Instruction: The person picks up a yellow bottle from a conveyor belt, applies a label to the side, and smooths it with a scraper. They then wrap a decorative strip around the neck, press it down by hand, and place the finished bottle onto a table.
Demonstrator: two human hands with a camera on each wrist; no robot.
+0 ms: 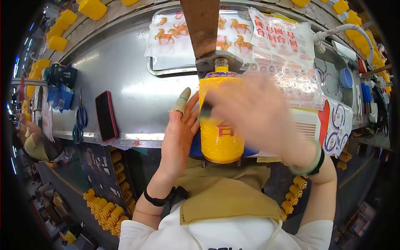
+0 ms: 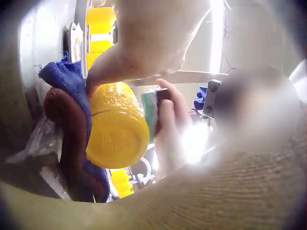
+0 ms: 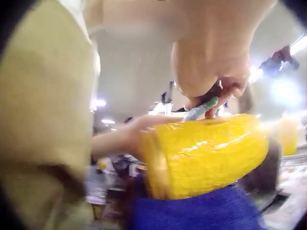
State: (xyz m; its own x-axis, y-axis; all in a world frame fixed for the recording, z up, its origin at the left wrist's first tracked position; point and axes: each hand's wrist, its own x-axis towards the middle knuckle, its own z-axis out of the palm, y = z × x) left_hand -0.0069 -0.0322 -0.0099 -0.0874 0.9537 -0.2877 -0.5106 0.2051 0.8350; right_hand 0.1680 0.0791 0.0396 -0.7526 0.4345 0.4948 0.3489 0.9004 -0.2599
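Observation:
A yellow bottle (image 1: 222, 143) with a red character and a clear glass neck lies on a blue cloth (image 3: 196, 211), neck pointing away from the person. Blurred by motion, my right hand (image 1: 260, 114) is over the bottle and pinches a small flat green and dark block (image 2: 150, 114). In the right wrist view, the block's pale green edge is right at the bottle's upper surface. My left hand (image 1: 177, 137) is beside the bottle's left side, its fingers extended along it. A beige finger cover (image 1: 180, 104) with a green band sits on one of its digits.
A wooden beam (image 1: 202, 29) ends in a metal bracket (image 1: 233, 61) at the bottle's neck. Behind is a tray (image 1: 156, 71) with horse decal sheets; printed sheets (image 1: 283, 66) lie right. A phone (image 1: 107, 116) and scissors (image 1: 81, 116) are left. More yellow bottles (image 1: 108, 212) stand below.

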